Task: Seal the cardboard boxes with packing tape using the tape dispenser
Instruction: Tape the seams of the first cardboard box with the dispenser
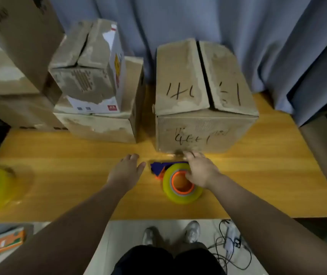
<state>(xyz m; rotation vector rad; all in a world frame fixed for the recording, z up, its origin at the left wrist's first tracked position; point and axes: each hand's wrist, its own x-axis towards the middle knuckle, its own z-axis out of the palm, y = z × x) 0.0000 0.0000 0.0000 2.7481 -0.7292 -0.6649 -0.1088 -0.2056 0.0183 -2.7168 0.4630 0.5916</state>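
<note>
Cardboard boxes of worn brown card are stood on the yellow wooden counter [69,175] beyond the fingers. The large box [182,82] with black handwritten marks is just ahead of the right fingers [193,155], its flaps folded down and its centre seam seen untaped. A smaller stack [91,80] is set ahead and left of the left fingers [134,156].

The blue-bodied tape dispenser [178,181], with an orange hub and a yellowish roll, lies beneath the right hand [200,171]. Whether the fingers are clamped on it cannot be told. The left hand [125,169] is held flat, fingers apart, gripping nothing.

Taking up the dispenser is judged the step in hand. A firm grip is then called for, and the tape carried to the seam.
</note>
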